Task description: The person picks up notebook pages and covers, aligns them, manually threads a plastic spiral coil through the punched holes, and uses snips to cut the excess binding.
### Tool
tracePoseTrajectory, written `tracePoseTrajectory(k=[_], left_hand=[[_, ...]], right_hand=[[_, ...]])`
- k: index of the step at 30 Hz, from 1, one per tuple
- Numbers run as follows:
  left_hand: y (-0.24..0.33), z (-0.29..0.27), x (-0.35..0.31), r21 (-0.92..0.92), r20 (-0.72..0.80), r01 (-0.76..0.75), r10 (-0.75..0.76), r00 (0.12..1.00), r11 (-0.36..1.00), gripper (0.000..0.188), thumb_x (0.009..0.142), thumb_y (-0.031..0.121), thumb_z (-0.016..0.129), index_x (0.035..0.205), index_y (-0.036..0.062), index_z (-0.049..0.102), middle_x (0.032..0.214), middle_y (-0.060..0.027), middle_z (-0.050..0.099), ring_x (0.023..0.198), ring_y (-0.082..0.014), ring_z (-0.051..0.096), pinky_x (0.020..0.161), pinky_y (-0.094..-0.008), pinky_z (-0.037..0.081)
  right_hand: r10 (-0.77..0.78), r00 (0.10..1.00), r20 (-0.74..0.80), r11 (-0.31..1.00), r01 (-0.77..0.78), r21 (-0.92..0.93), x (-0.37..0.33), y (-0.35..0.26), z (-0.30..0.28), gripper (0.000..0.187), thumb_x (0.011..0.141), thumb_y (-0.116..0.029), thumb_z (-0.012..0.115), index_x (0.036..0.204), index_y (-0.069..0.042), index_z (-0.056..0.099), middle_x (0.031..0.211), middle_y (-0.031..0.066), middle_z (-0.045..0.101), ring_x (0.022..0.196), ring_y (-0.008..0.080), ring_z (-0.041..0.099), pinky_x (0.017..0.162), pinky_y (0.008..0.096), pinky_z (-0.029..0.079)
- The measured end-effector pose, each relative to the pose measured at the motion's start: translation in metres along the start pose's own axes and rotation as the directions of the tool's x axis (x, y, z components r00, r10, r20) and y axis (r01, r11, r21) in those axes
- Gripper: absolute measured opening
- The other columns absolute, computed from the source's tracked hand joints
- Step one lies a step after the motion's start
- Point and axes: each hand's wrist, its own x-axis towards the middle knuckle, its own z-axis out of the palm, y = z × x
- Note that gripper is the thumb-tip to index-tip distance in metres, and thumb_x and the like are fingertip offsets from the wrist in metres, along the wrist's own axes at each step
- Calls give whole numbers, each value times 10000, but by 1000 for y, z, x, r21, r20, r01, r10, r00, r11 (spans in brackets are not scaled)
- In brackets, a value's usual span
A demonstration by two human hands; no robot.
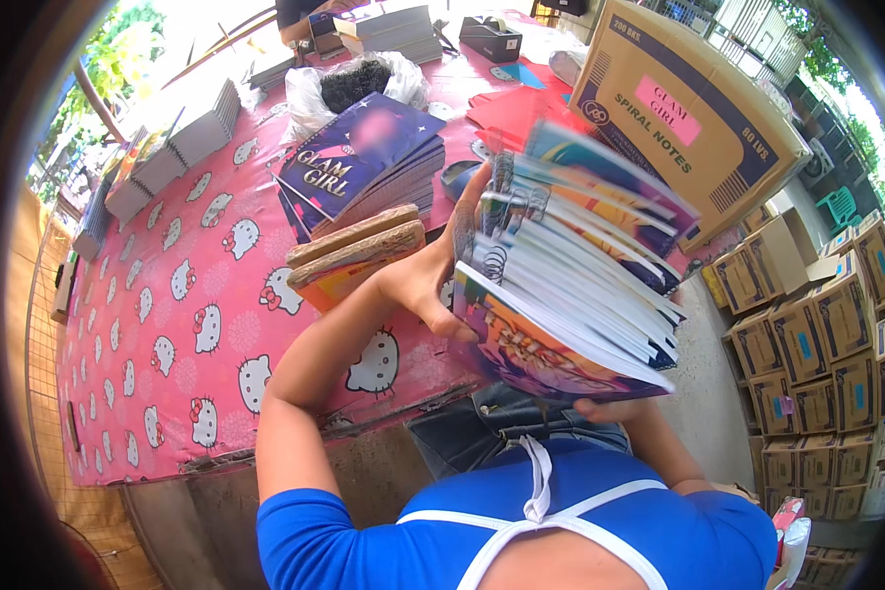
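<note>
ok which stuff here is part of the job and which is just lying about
Likely part of it:
- held spiral notebooks
- blue-covered notebook stack
- perhaps the big cardboard box

Seemingly just lying about:
- red sheets
- green chair

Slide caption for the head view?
Left hand gripping a stack of spiral notebooks, right hand at its lower edge, at a pink-covered table.

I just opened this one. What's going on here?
A person in a blue top holds a thick stack of spiral notebooks at the table edge. The left hand grips it on the coil side; the right hand, partly hidden, is at its lower edge. A pile of dark blue notebooks sits to the left, and a cardboard box stands beyond the stack, to the right.
</note>
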Motion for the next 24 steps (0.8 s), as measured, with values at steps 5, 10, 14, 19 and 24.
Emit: tracePoseTrajectory(k=[5,10,14,19,24], left_hand=[[-9,11,3,-35,21,-17,18,1000,999,1456,518,188,902,1448,75,-213,1389,-181,360,1264,-247,380,1065,-387,310],[-3,-1,0,462,270,-506,428,862,728,1485,483,300,911,1450,31,-183,1409,-176,329,1298,-258,333,1082,-374,275],[-18,10,6,445,164,-419,388,907,791,1325,521,295,876,1407,38,-75,1374,-173,368,1262,-254,373,1056,-369,301],[-14,18,11,40,-128,-102,106,986,994,1079,585,235,833,1330,67,71,1318,-173,431,1200,-248,442,1015,-361,349],[-11,-17,18,325,326,-335,228,918,884,1187,577,169,848,1355,129,-46,1356,-193,399,1208,-242,446,1018,-356,349]], right_hand=[[272,953,133,947,-290,141,-33,31,2,758,647,-378,837,1277,-81,538,1266,113,556,1194,257,495,1037,407,368],[99,993,57,995,-99,-3,-13,-2,5,790,665,-373,819,1308,-72,473,1293,124,516,1211,265,472,1044,413,352],[165,984,58,985,-162,-54,-12,3,5,817,679,-370,803,1333,-64,422,1314,133,485,1224,272,454,1049,419,340],[134,991,20,988,-133,-74,-12,-6,4,852,696,-365,785,1364,-55,357,1340,145,446,1240,280,431,1056,425,324],[156,988,-4,980,-155,-126,-10,-2,-3,888,713,-361,766,1396,-45,293,1367,156,406,1256,288,408,1062,432,309]])
